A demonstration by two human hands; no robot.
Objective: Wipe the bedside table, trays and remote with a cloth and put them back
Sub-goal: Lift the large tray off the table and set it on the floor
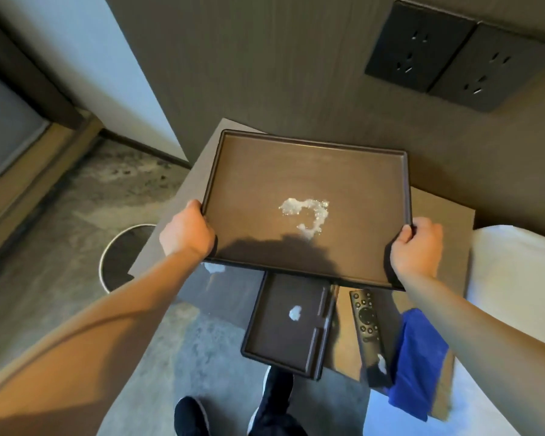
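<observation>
I hold a large dark brown tray (265,171) over the bedside table (438,215); a patch of white powder lies near its middle. My left hand (186,231) grips its left edge and my right hand (417,247) grips its right edge. Below it a small brown tray (277,338) with a white spot sits on the table's front edge, partly overhanging. A black remote (368,328) with a white smear lies to its right. A blue cloth (417,363) lies beside the remote.
A round bin (120,256) stands on the floor left of the table. White bedding (516,278) lies to the right. Two black wall sockets (453,55) sit above the table. My feet (233,413) are on the floor below.
</observation>
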